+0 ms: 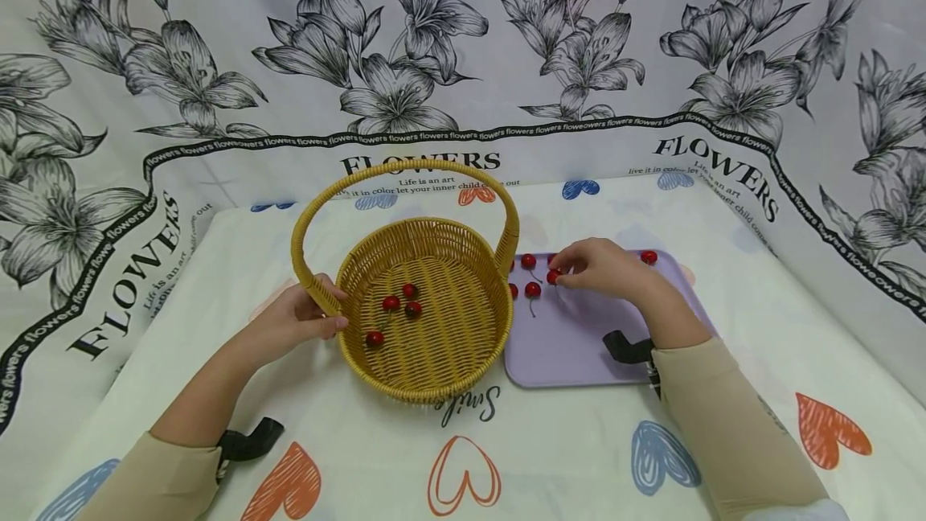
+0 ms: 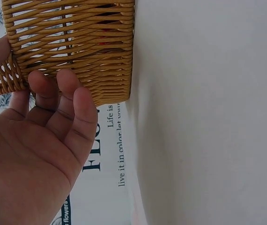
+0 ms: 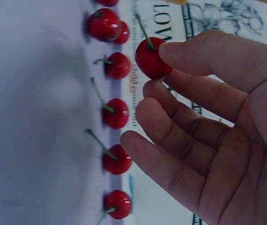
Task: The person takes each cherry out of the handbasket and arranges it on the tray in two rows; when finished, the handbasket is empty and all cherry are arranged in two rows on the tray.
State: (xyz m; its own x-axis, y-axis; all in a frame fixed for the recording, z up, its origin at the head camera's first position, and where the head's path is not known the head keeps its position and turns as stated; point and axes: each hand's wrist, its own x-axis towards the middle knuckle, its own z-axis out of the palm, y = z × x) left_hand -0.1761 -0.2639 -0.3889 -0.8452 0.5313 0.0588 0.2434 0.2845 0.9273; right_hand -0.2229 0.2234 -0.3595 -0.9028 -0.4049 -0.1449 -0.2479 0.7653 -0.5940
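A yellow woven basket [image 1: 456, 336] with a tall arched handle stands near the middle of the table, several red cherries [image 1: 391, 303] lying on its floor. At its left side my left hand [image 1: 300, 318] grips the foot of the handle; the left wrist view shows the other fingers bent beside the wicker wall [image 2: 77, 51]. Over the purple tray [image 1: 564, 356] my right hand [image 1: 608, 268] pinches a cherry [image 3: 150, 63] between thumb and index finger, its green stem pointing up. More cherries [image 3: 116, 159] with green stems lie in a row along the tray; my hand hides some in the head view.
The tray touches or nearly touches the basket's right side. A white cloth [image 1: 376, 465] printed with hearts covers the table. Behind and at both sides hangs a flower-printed curtain [image 1: 492, 95]. One cherry [image 1: 649, 257] lies at the tray's far right edge.
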